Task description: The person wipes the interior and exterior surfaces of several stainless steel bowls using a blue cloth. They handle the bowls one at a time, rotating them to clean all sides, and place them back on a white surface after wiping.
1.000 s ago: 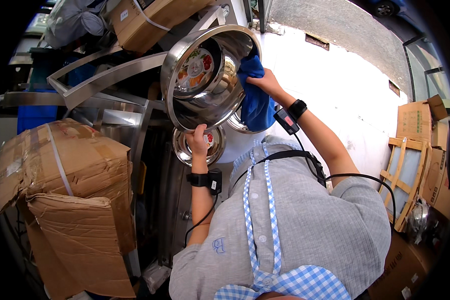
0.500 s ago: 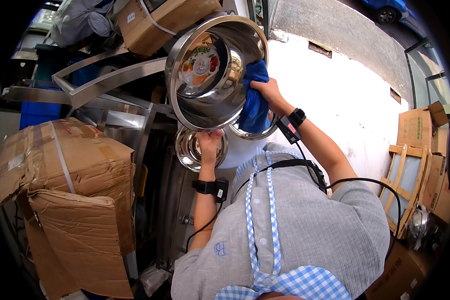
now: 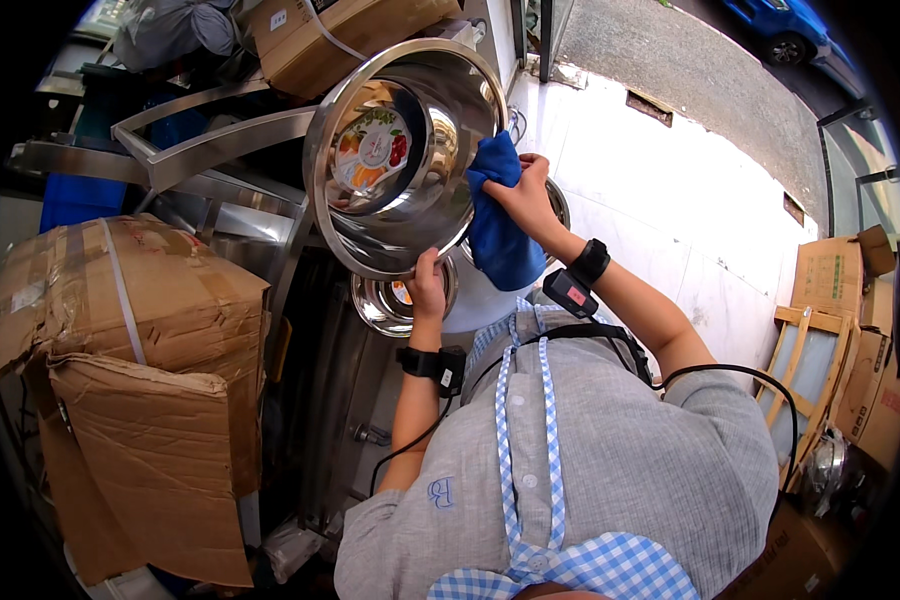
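Note:
A large shiny steel basin (image 3: 400, 225) is held up tilted, its inside facing me, with a round fruit-patterned label (image 3: 373, 148) on its bottom. My left hand (image 3: 427, 288) grips the near lower rim, its fingers closed on it. In my right hand (image 3: 526, 203) is a bunched blue cloth (image 3: 503, 240), which hangs at the basin's right rim. Below the big basin sits a smaller steel bowl (image 3: 385, 308), partly hidden by it and by my left hand. Another steel bowl (image 3: 562, 205) shows only its edge behind the cloth and my right hand.
Large taped cardboard boxes (image 3: 170, 300) stand at the left. Bent steel frame pieces (image 3: 220, 135) jut out beyond them. More cartons (image 3: 830, 270) and a wooden-framed crate (image 3: 800, 360) are at the right. White tiled floor (image 3: 660, 200) reaches out to a grey pavement.
The big basin has moved left and slightly down. My right hand has drawn the blue cloth from inside the basin to its right rim; the left hand still holds the near rim.

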The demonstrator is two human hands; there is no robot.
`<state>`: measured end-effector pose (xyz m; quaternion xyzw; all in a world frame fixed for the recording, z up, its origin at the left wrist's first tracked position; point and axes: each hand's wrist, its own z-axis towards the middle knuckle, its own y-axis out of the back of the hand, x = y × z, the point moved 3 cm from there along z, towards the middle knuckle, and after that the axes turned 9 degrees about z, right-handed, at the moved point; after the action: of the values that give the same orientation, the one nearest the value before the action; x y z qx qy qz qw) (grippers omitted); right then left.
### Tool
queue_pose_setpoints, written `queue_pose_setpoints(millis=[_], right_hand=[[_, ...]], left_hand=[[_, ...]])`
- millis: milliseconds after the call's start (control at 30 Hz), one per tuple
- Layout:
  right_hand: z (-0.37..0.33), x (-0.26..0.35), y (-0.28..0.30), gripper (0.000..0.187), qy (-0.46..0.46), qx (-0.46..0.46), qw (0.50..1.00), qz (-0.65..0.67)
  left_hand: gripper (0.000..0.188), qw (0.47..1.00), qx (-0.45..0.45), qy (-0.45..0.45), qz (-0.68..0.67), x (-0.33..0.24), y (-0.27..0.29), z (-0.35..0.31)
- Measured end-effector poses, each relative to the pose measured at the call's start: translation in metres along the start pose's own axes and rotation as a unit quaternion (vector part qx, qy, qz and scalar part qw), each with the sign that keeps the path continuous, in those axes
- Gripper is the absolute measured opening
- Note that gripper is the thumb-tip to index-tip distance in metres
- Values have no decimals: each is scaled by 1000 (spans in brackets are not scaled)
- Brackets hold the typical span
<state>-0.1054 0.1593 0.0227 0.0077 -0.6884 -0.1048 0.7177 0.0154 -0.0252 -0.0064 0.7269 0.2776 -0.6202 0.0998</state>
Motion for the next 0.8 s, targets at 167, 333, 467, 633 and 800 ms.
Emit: queue_pose_setpoints(millis=[167,333,467,633,800], right_hand=[[1,34,-10,51,65,139,987,43],[-29,68,-59,42,148,305,941,7],[-17,41,-54,44,242,242,926,-161],[6,30,-37,41,254,182,912,-266],[-36,46,-65,46,270,295,915,-55]], left_hand=[[12,999,19,-30,26,8,9,4],[45,997,49,-3,63,45,12,15],[6,987,27,-96,125,33,16,5],[9,980,27,-153,122,1,-2,-5],[13,992,55,-49,107,5,-6,-10]])
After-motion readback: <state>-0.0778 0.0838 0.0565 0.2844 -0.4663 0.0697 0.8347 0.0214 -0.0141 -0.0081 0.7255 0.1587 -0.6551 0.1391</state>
